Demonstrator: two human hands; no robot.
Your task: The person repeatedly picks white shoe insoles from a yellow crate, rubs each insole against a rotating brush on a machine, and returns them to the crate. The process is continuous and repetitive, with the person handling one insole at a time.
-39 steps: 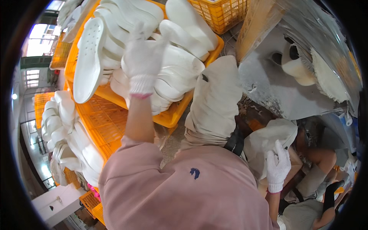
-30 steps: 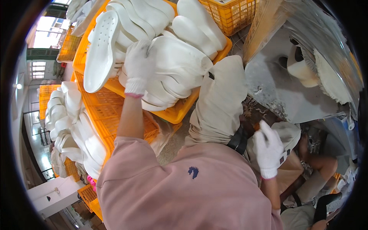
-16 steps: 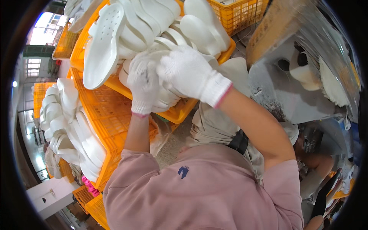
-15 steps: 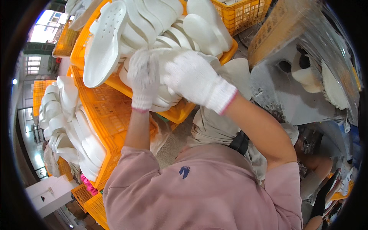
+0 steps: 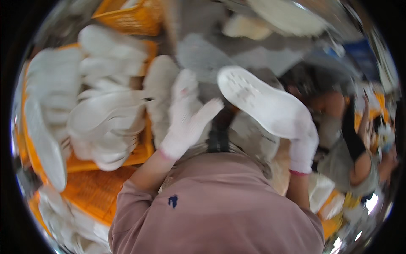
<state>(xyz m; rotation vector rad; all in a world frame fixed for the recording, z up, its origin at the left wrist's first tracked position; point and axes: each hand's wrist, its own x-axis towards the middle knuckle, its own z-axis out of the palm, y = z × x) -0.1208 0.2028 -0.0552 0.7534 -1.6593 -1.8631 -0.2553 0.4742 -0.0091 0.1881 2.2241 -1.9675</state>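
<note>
A white foam shoe sole point(image 5: 264, 103) with small holes at one end is held in my right hand point(image 5: 303, 142), which wears a white knit glove and grips the sole's other end. Its fingers are partly hidden by the sole. My left hand point(image 5: 186, 120), gloved too, hovers over my lap, thumb and fingers apart and nothing in it. To its left, white soles point(image 5: 108, 122) lie heaped in an orange crate point(image 5: 148, 146).
Below that crate, at left, more white pieces point(image 5: 80, 220) lie beside an orange crate wall point(image 5: 95, 192). Another orange crate point(image 5: 131, 19) stands at the top. A grey surface point(image 5: 270, 57) lies ahead. At right, a person's bent arm point(image 5: 361, 169) shows.
The view has swung right. Both hands have left the heap of soles; my right hand now carries one sole to the right, and my left hand has opened over my lap.
</note>
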